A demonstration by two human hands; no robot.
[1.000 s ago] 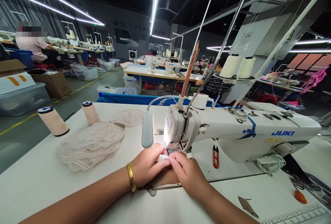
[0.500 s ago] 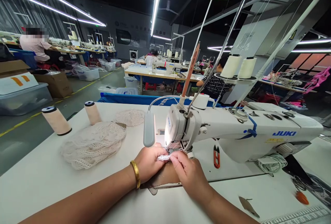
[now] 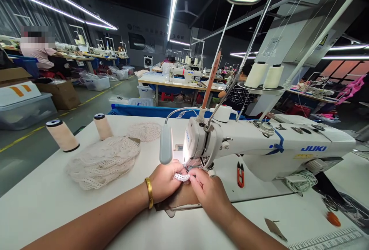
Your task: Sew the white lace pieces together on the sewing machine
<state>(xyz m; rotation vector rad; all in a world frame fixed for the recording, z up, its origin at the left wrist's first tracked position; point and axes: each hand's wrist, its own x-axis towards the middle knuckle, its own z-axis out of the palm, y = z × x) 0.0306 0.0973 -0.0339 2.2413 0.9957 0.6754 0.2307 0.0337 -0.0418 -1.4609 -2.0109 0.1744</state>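
My left hand (image 3: 165,182), with a gold bangle at the wrist, and my right hand (image 3: 209,194) meet in front of the needle of a white JUKI sewing machine (image 3: 268,146). Both pinch a short strip of white lace trim (image 3: 182,177) stretched between their fingertips, just below the presser foot. A brown fabric piece (image 3: 180,200) lies under my hands on the machine bed. The machine's lamp (image 3: 165,149) hangs right above my left hand.
A heap of cream lace (image 3: 102,161) and a smaller pile (image 3: 144,130) lie left on the white table, with two thread cones (image 3: 62,135) behind. Red thread snips (image 3: 240,174) lie beside the machine. Other people sit at sewing stations farther back.
My hands stay at the needle with the lace strip; the fingers shifted slightly and the strip shows a bit more between them. The view moved a little.
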